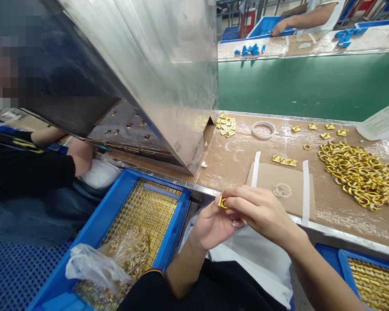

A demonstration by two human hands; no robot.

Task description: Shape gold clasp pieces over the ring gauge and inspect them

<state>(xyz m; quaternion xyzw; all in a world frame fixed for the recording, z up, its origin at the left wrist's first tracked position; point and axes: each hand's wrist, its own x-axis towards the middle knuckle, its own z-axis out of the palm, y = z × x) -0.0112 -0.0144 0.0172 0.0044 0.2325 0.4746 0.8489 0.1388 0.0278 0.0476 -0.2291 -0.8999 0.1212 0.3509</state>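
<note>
Both my hands meet over the front edge of the workbench. My left hand (214,226) is closed in a pinch on a small shiny gold-coloured metal fitting (223,202), which has a flat end and a curved, ring-like part. Fingers of my right hand (259,211) press on the same fitting from the right and hide part of it. Behind my hands lies a cardboard sheet (262,175) taped to the bench, with thin clear rings (282,190) on it. A short row of gold-coloured fittings (284,161) sits at the sheet's far edge.
To the right is a heap of gold-coloured rings (359,175); a tape roll (263,129) lies farther back. A metal hood (168,77) rises at left. Blue crates (125,175) of gold parts flank me. One co-worker sits left; another's hand (279,27) works beyond the green belt (304,86).
</note>
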